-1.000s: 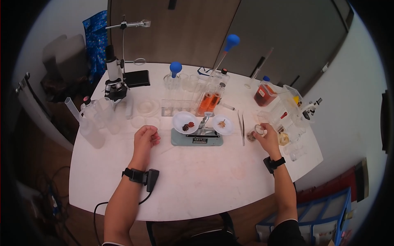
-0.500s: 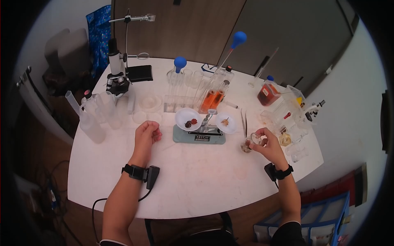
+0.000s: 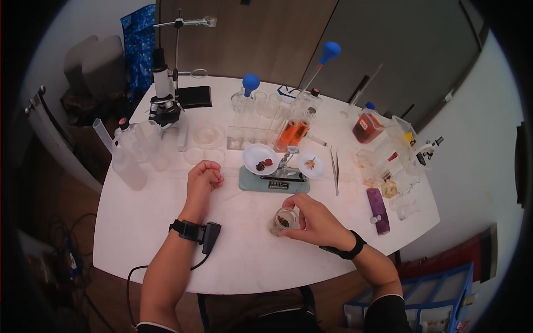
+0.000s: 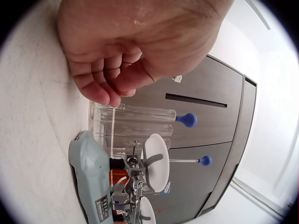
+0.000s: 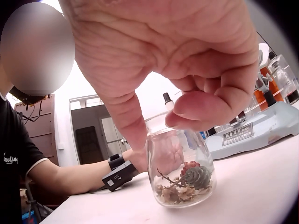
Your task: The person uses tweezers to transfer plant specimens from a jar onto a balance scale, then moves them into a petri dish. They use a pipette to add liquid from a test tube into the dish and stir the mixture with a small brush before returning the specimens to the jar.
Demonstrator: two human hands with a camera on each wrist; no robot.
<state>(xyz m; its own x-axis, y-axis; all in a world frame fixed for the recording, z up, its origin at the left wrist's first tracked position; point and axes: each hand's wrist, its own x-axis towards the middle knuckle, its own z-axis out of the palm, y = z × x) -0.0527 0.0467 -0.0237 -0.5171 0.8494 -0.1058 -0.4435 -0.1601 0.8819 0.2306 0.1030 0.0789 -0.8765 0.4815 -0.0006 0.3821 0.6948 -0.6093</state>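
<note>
My right hand (image 3: 316, 222) grips a small glass jar (image 5: 161, 191) by its rim, thumb on one side and fingers on the other. Dried plant bits, a green rosette and a red piece lie inside. In the head view the jar is just in front of the balance (image 3: 266, 184), its base close over the white table. The balance's left pan (image 3: 252, 154) bears dark and red bits, the right pan (image 3: 304, 172) a pale dried piece. Left of the balance, my left hand (image 3: 204, 180) rests on the table with fingers loosely curled, holding nothing.
Tweezers (image 3: 336, 175) lie right of the balance, and a purple strip (image 3: 373, 197) farther right. Behind stand a rack of test tubes (image 3: 233, 144) and orange-filled tubes (image 3: 293, 136). A microscope (image 3: 164, 91) and plastic bottles (image 3: 130, 169) are at the left.
My right hand has carried the jar left from beside the tweezers to the front of the balance. The purple strip at the right has come into sight. My left hand stays put.
</note>
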